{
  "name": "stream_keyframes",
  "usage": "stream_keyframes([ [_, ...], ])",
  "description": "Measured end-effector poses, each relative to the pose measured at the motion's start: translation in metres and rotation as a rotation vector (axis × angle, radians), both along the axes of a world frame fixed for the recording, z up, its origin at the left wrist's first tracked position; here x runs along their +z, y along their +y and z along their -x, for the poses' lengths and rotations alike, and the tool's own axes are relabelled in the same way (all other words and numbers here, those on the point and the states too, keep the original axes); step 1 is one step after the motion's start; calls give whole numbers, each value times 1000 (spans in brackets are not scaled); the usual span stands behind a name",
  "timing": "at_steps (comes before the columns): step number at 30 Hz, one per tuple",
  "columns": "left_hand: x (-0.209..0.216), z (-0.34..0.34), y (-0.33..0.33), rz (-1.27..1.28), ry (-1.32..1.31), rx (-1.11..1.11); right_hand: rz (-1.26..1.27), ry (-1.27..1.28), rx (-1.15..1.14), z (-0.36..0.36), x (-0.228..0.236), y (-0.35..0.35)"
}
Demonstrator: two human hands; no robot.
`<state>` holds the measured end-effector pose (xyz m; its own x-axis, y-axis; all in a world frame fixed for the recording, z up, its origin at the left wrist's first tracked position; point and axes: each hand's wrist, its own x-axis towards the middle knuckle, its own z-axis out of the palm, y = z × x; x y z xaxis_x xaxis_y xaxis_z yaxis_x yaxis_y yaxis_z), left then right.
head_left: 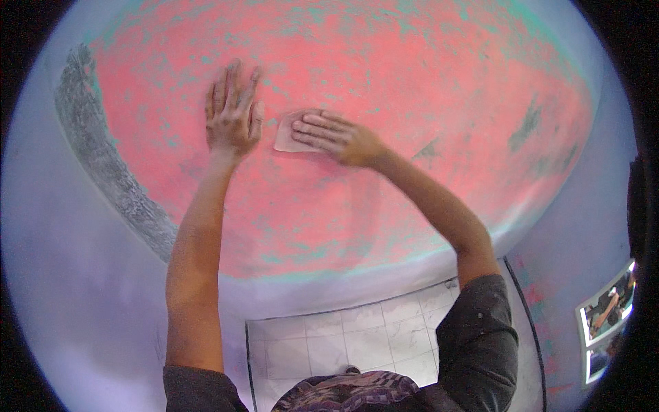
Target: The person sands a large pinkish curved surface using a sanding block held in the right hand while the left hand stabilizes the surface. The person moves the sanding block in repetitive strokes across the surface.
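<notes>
A wall [439, 89] with a large pink-red area, mottled with green flecks, fills the view before me. My left hand [235, 117] rests against it with the fingers stretched out and spread, holding nothing. To its right, my right hand [338, 139] presses a pale sheet of sandpaper [284, 139] flat to the wall. The fingers of that hand lie together, pointing left over the sheet. The sheet's left corners stick out past the fingertips; the rest is hidden under the palm.
A rough grey strip [113, 168] curves down the wall's left side. Below is a floor of pale tiles [343, 336], edged by dark lines. A light-framed panel with a shiny, reflecting surface [607, 309] stands at the lower right.
</notes>
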<state>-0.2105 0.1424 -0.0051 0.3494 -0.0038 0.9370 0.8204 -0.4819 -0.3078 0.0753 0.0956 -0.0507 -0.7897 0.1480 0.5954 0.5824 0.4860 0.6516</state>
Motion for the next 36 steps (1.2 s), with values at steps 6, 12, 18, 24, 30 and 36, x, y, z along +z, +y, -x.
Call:
stream_keyframes([
  [6, -3, -1, 2, -22, -15, 18, -266, 620, -96, -53, 42, -11],
  [12, -12, 10, 14, 12, -39, 21, -181, 663, 25, 72, -20, 12],
  [18, -5, 6, 5, -2, -10, 17, 41, 347, 34, -24, -8, 13],
  [24, -8, 3, 8, 9, -37, -1, -453, 1161, -94, -38, 18, 12],
  [30, -7, 7, 12, 25, -29, 10, 64, 133, 35, 41, -29, 9],
  [36, -5, 5, 8, 7, -42, 5, -363, 684, -113, -70, 72, -12],
])
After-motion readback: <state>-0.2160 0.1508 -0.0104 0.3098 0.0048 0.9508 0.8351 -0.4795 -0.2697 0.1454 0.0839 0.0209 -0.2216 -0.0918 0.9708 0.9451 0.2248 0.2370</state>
